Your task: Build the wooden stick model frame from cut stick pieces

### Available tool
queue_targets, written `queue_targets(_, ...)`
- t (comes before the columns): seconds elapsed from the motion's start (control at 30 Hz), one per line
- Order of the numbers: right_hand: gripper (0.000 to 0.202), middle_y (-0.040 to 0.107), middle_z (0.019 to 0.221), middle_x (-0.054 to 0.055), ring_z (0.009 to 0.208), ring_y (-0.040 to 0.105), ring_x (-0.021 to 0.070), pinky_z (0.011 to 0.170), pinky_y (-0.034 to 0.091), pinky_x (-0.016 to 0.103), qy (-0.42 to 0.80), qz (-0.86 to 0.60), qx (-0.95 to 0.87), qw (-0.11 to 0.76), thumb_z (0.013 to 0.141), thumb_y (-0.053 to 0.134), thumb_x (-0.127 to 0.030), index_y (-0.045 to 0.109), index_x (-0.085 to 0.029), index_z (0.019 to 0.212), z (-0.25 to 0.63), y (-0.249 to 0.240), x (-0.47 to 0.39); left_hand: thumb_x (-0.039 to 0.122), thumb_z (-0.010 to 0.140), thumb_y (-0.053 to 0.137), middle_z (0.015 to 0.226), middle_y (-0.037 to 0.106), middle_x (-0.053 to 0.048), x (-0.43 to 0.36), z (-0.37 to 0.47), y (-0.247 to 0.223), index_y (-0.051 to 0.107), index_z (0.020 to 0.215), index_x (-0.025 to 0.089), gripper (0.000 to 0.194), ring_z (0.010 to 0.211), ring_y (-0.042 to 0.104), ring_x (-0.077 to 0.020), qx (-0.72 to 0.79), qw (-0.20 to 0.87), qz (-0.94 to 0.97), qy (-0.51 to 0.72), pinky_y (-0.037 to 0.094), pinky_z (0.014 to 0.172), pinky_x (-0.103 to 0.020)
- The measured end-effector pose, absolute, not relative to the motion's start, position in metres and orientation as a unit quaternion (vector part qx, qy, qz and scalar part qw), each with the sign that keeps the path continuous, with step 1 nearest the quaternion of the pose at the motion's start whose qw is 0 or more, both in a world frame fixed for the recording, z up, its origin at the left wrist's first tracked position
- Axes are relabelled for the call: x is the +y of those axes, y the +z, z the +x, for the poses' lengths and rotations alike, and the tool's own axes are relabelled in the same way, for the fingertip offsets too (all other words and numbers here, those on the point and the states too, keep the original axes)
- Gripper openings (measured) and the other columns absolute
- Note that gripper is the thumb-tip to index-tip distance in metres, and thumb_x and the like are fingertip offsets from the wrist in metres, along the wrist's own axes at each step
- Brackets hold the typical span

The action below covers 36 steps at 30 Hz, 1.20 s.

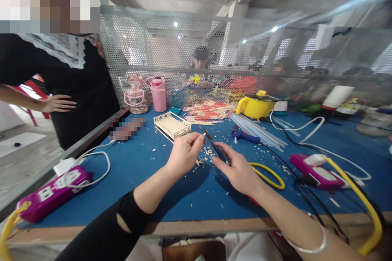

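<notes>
My left hand (pixel 185 153) is closed, with thumb and finger pinching a short, pale wooden stick (pixel 204 132) whose end just shows. My right hand (pixel 237 168) is wrapped around a dark, narrow hand tool (pixel 214 147) that looks like cutting pliers; its tip meets the stick's end. The grip hides much of the tool. Small wood chips (pixel 208 153) lie scattered on the blue table below my hands. Just beyond my left hand sits a small tray-like frame of wooden sticks (pixel 171 124) with raised ends and side rails.
Behind are piled sticks with red wrappers (pixel 210 112), a yellow pot (pixel 257 105), clear glue sticks (pixel 260 130) and a blue glue gun (pixel 246 136). Purple power strips (pixel 50 193) and cables flank both sides. Pink bottles (pixel 158 96) stand before a mesh screen; a person (pixel 82 89) stands left.
</notes>
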State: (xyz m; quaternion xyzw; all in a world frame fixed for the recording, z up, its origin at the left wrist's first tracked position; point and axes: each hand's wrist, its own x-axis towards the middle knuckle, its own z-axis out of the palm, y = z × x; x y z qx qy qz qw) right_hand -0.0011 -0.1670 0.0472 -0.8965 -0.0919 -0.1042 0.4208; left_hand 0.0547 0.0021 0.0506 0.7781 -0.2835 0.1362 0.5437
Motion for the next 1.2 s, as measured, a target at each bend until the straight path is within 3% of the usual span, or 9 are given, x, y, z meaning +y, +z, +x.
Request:
queue_targets(0.1, 0.029, 0.068, 0.090, 0.005, 0.080, 0.061, 0.0210, 0.075, 0.045, 0.032, -0.144, -0.911, -0.087, 0.375, 0.082, 0.055, -0.031, 0.059, -0.017, 0.107, -0.001, 0.045, -0.168, 0.035, 0.091, 0.040, 0.059, 0.051, 0.002, 0.003, 0.054, 0.052, 0.054, 0.064, 0.018, 0.035, 0.058, 0.046, -0.0116, -0.302, 0.537, 0.774, 0.147, 0.036, 0.057, -0.021)
queue_targets(0.2, 0.024, 0.068, 0.088, 0.005, 0.078, 0.061, 0.0201, 0.073, 0.046, 0.031, -0.153, -0.913, -0.113, 0.362, 0.084, 0.053, -0.035, 0.061, -0.018, 0.099, -0.001, 0.046, -0.170, 0.034, 0.092, 0.040, 0.060, 0.051, 0.002, 0.004, 0.053, 0.053, 0.055, 0.066, 0.017, 0.034, 0.059, 0.046, -0.0110, -0.323, 0.530, 0.769, 0.157, 0.036, 0.058, -0.021)
queue_targets(0.33, 0.049, 0.067, 0.102, 0.010, 0.089, 0.063, 0.0243, 0.077, 0.048, 0.033, -0.200, -0.910, -0.127, 0.340, 0.074, 0.063, -0.049, 0.059, -0.015, 0.109, -0.002, 0.043, -0.172, 0.033, 0.092, 0.040, 0.061, 0.050, 0.002, 0.005, 0.054, 0.052, 0.056, 0.068, 0.016, 0.034, 0.060, 0.045, -0.0106, -0.336, 0.522, 0.768, 0.159, 0.036, 0.059, -0.021)
queue_targets(0.43, 0.066, 0.065, 0.112, 0.014, 0.096, 0.062, 0.0268, 0.084, 0.048, 0.035, -0.239, -0.909, -0.121, 0.320, 0.066, 0.071, -0.047, 0.054, -0.011, 0.119, -0.002, 0.038, -0.173, 0.033, 0.092, 0.041, 0.064, 0.051, 0.001, 0.005, 0.054, 0.050, 0.058, 0.072, 0.015, 0.032, 0.061, 0.045, -0.0107, -0.341, 0.525, 0.764, 0.156, 0.036, 0.059, -0.021)
queue_targets(0.53, 0.053, 0.066, 0.112, 0.013, 0.097, 0.063, 0.0256, 0.086, 0.048, 0.034, -0.245, -0.911, -0.122, 0.309, 0.074, 0.065, -0.042, 0.057, -0.013, 0.117, 0.000, 0.038, -0.172, 0.033, 0.092, 0.041, 0.064, 0.051, 0.001, 0.005, 0.054, 0.049, 0.058, 0.072, 0.015, 0.031, 0.061, 0.045, -0.0105, -0.347, 0.526, 0.760, 0.159, 0.036, 0.060, -0.021)
queue_targets(0.67, 0.034, 0.068, 0.112, 0.007, 0.103, 0.062, 0.0246, 0.090, 0.045, 0.036, -0.152, -0.921, -0.101, 0.345, 0.088, 0.048, -0.039, 0.063, -0.021, 0.113, 0.003, 0.043, -0.169, 0.033, 0.092, 0.040, 0.061, 0.049, 0.002, 0.004, 0.058, 0.047, 0.055, 0.067, 0.016, 0.034, 0.060, 0.044, -0.0105, -0.333, 0.520, 0.772, 0.152, 0.034, 0.059, -0.022)
queue_targets(0.8, 0.037, 0.071, 0.105, 0.004, 0.098, 0.064, 0.0253, 0.086, 0.046, 0.037, -0.084, -0.919, -0.090, 0.374, 0.090, 0.044, -0.045, 0.064, -0.023, 0.111, 0.005, 0.045, -0.162, 0.034, 0.092, 0.040, 0.058, 0.046, 0.003, 0.005, 0.066, 0.042, 0.051, 0.064, 0.016, 0.035, 0.058, 0.042, -0.0106, -0.320, 0.517, 0.781, 0.142, 0.033, 0.057, -0.022)
queue_targets(1.0, 0.046, 0.070, 0.104, 0.008, 0.095, 0.063, 0.0257, 0.082, 0.045, 0.034, -0.184, -0.918, -0.116, 0.332, 0.082, 0.055, -0.052, 0.063, -0.020, 0.113, 0.008, 0.041, -0.156, 0.035, 0.092, 0.039, 0.060, 0.046, 0.002, 0.010, 0.074, 0.039, 0.050, 0.065, 0.017, 0.034, 0.060, 0.042, -0.0111, -0.316, 0.516, 0.784, 0.140, 0.033, 0.059, -0.023)
queue_targets(1.2, 0.042, 0.070, 0.101, 0.006, 0.091, 0.063, 0.0241, 0.080, 0.046, 0.034, -0.147, -0.919, -0.127, 0.342, 0.086, 0.050, -0.051, 0.064, -0.021, 0.112, 0.012, 0.042, -0.167, 0.036, 0.092, 0.038, 0.060, 0.044, 0.003, 0.011, 0.073, 0.042, 0.047, 0.064, 0.017, 0.035, 0.060, 0.041, -0.0109, -0.340, 0.519, 0.775, 0.117, 0.033, 0.059, -0.023)
